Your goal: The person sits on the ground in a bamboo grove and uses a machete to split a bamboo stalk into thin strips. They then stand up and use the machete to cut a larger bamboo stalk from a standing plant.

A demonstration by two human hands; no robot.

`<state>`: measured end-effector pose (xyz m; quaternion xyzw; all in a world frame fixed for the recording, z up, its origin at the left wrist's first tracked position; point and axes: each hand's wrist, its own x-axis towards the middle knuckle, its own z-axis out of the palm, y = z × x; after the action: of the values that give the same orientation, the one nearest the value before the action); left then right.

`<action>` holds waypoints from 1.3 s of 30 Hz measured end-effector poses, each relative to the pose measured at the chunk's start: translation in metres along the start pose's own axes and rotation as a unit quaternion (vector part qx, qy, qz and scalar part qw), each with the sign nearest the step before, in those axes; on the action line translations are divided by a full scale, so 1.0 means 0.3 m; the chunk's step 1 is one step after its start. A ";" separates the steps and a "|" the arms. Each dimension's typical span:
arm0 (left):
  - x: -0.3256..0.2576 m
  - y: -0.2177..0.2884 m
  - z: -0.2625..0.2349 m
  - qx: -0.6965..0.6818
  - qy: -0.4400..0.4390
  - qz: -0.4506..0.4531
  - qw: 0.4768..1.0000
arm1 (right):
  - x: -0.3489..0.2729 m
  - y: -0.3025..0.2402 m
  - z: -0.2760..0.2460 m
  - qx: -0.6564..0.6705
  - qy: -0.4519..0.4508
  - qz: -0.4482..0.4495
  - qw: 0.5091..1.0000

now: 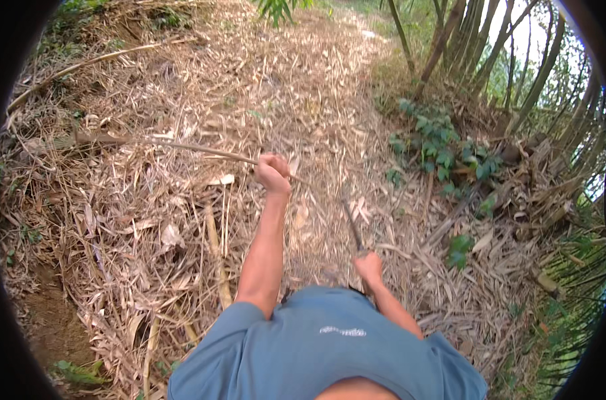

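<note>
Left hand [273, 172] fisted around thin dry bamboo stem [183, 148], lying left across leaf litter [149, 220]. Right hand [369, 267] clenched on a blade [351, 227]. Stem looks light, stiff; hold near end.

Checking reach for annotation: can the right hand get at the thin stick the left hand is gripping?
Probably yes. The right hand is shut on a blade low by the body; the stick in the left hand lies ahead-left with nothing between, but the blade fills that hand.
</note>
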<state>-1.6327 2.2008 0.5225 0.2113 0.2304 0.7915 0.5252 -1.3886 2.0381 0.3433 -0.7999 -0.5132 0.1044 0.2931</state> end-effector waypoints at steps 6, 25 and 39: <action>0.072 -0.046 -0.124 -0.181 0.010 0.021 0.983 | 0.115 0.042 -0.155 0.189 -0.078 0.081 0.976; 0.042 0.221 0.092 -0.145 0.368 0.063 0.916 | 0.002 -0.049 -0.185 0.286 -0.096 -0.011 0.953; 0.042 0.113 0.071 -0.173 0.152 0.050 0.972 | 0.082 -0.127 -0.213 0.313 -0.036 -0.036 0.948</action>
<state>-1.6498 2.2040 0.5608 0.0057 0.1560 0.8672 0.4729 -1.3765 2.0482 0.4199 -0.6443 -0.4937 0.2782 0.5136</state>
